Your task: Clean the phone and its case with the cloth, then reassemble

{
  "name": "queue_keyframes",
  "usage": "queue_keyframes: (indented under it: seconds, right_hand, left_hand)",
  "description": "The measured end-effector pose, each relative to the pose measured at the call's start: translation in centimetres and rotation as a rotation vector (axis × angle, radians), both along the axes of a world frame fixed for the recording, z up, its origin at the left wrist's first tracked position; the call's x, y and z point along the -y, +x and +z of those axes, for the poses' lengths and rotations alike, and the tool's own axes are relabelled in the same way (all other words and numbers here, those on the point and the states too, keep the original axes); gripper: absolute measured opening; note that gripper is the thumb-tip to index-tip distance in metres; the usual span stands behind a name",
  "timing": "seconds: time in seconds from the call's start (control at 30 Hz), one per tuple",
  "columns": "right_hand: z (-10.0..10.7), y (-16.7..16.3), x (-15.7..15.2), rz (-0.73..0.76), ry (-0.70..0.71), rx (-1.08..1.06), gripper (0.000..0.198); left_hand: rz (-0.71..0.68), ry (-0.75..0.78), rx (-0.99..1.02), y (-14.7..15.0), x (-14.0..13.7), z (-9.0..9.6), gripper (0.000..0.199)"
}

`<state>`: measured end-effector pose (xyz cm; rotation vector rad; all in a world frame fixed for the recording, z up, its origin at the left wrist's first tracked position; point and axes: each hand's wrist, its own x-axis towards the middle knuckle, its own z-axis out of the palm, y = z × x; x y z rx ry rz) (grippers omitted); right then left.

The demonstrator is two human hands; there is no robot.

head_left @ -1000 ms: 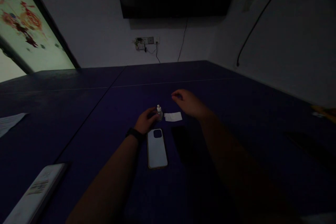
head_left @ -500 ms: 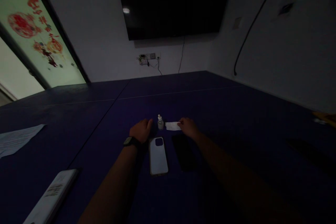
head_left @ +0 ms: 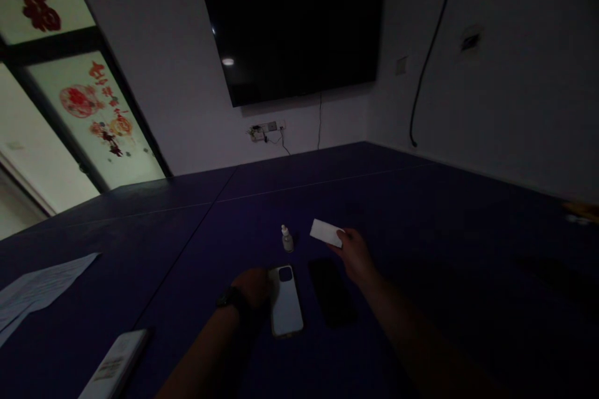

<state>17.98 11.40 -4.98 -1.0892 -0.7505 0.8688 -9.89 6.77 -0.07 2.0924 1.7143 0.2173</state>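
My right hand (head_left: 354,252) pinches the end of a folded white wipe (head_left: 326,232), paper or cloth, and holds it above the table. To its left a small clear bottle (head_left: 287,242) with a white cap stands upright. My left hand (head_left: 254,285), wearing a dark watch on the wrist, is curled at the upper left edge of a phone case (head_left: 287,307); its fingers are too dark to make out. The pale case has a dark camera cut-out and lies flat. Right of it rests a black phone (head_left: 331,292), below my right hand.
The dark blue table (head_left: 262,199) reaches to the wall, where a television (head_left: 299,31) hangs above sockets and cables. Paper sheets (head_left: 47,287) lie at the left. A white box (head_left: 115,365) is at the lower left. The room is dim.
My right hand has lifted the white wipe off the table, away from the bottle. My left hand has come back from beside the bottle to the phone case's edge. The view has tilted up.
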Motion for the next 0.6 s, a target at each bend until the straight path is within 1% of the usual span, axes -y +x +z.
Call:
queue_keyframes:
  seconds: [0.1,0.2,0.27,0.33,0.4,0.5,0.6]
  right_hand:
    - [0.0,-0.8,0.4,-0.021,0.022,-0.02,0.022]
    - [-0.1,-1.2,0.7,-0.018,0.037,-0.001,0.025]
    - [-0.1,-1.4,0.8,-0.014,0.047,0.018,0.027]
    - [0.0,-1.4,1.0,-0.013,0.058,0.038,0.03]
    - [0.1,-1.4,1.2,-0.013,0.067,0.058,0.032]
    - [0.2,-1.5,1.4,-0.02,0.075,0.087,0.035]
    - [0.4,-1.5,1.6,-0.035,0.081,0.118,0.037]
  left_hand:
    - [0.06,0.001,0.254,-0.1,1.1,0.6,0.025]
    - [0.133,0.006,0.564,0.2,1.7,1.2,0.032]
    - [0.197,-0.032,0.77,0.6,1.9,1.2,0.035]
    - [0.247,-0.124,0.965,1.3,1.9,1.2,0.038]
    - [0.267,-0.261,1.141,2.1,1.9,1.3,0.041]
    - [0.252,-0.463,1.353,2.9,2.2,1.6,0.049]
    - [0.217,-0.596,1.511,3.3,2.7,1.5,0.057]
